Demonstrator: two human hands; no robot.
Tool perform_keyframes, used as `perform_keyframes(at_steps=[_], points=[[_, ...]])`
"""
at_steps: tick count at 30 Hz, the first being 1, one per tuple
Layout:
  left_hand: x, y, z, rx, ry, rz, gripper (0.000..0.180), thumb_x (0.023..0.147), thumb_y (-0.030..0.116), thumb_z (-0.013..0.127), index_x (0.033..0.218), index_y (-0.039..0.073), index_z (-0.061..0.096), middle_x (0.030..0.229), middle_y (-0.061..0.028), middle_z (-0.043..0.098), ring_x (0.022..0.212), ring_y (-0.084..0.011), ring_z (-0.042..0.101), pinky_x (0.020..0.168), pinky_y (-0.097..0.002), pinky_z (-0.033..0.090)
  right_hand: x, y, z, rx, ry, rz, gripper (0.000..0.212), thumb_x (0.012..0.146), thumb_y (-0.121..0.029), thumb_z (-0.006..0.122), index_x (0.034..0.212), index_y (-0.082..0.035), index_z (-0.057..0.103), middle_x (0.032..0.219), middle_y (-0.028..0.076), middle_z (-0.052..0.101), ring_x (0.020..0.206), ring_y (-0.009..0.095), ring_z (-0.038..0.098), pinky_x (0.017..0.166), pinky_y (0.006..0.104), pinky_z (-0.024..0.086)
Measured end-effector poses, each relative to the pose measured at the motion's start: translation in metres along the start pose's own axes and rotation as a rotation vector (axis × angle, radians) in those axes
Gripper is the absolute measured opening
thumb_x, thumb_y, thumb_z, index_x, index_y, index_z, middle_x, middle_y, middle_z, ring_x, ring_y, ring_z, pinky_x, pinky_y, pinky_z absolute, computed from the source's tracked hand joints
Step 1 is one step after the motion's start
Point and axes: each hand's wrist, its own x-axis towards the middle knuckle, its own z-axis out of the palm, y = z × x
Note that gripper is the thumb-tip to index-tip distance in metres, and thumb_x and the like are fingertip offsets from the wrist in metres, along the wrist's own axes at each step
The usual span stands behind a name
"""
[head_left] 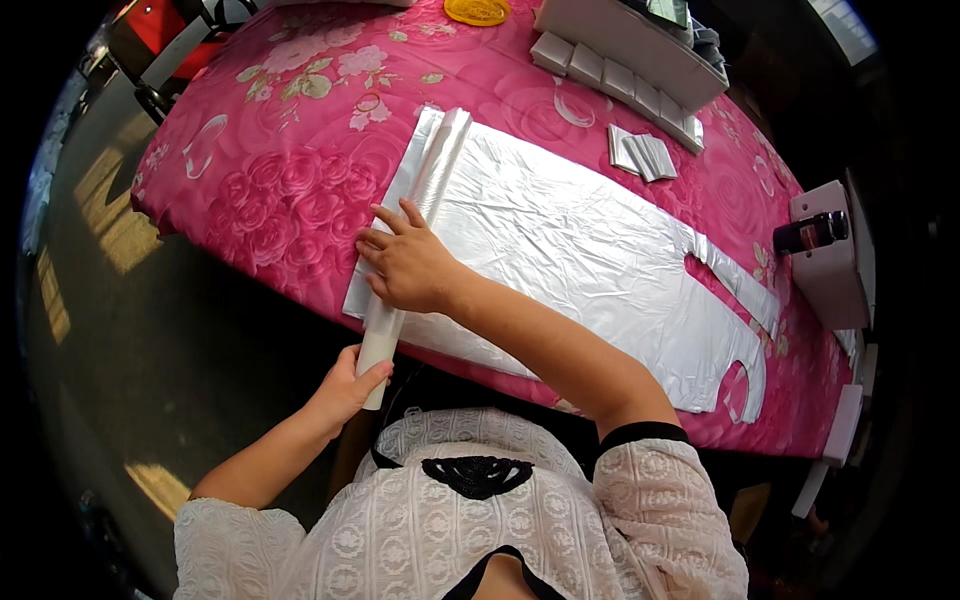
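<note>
A white plastic vest-type carrier bag [570, 240], perhaps a stack of them, lies flat and wrinkled on the table, its handle loops pointing right. Across its left end rests a long roll [440, 165] of shiny film on a pale tube. My left hand [345, 392] is wrapped round the near end of this roll, which sticks out past the table's edge. Higher up, my right hand [408, 262] lies over the roll with fingers spread, palm down, and my right forearm crosses above the bag.
A pink floral cloth [290, 160] covers the table. At the back are a white box [640, 50], a row of small white packets [610, 80], loose folded packets [642, 155] and a yellow dish [478, 10]. A dark bottle [812, 232] lies by a box [830, 275] at right.
</note>
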Motion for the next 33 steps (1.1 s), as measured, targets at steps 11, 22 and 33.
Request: perform_keyframes(at_steps=[11,22,33], points=[[-0.017,0.016,0.021,-0.363,-0.617,-0.033,0.043,0.070,0.018,0.073,0.099,0.003,0.046,0.072,-0.0058,0.055,0.063,-0.0143,0.057,0.062,-0.0302,0.053,-0.046,-0.026,0.001,0.844,0.964,0.487,0.087,0.072,-0.014,0.054,0.139,0.005,0.001,0.139,0.028,0.015,0.132,0.039,0.019,0.106,0.0455,0.022],[0.003,0.087,0.118,0.306,-0.553,0.215,0.066,0.071,0.030,0.072,0.119,-0.003,0.043,0.092,-0.0101,0.059,0.081,-0.0172,0.061,0.074,-0.0311,0.051,-0.151,0.010,-0.101,1.587,1.022,0.582,0.068,0.073,-0.023,0.069,0.123,0.003,0.032,0.088,0.010,0.053,0.079,0.014,0.056,0.073,0.0292,0.047],[0.014,0.079,0.151,-0.047,-0.708,0.103,0.049,0.088,0.036,0.052,0.119,0.001,0.041,0.099,-0.0128,0.058,0.083,-0.0167,0.060,0.075,-0.0304,0.049,-0.195,0.003,-0.041,1.726,1.305,0.677,0.059,0.075,-0.017,0.068,0.120,0.001,0.034,0.090,0.009,0.051,0.079,0.015,0.056,0.068,0.0303,0.048]])
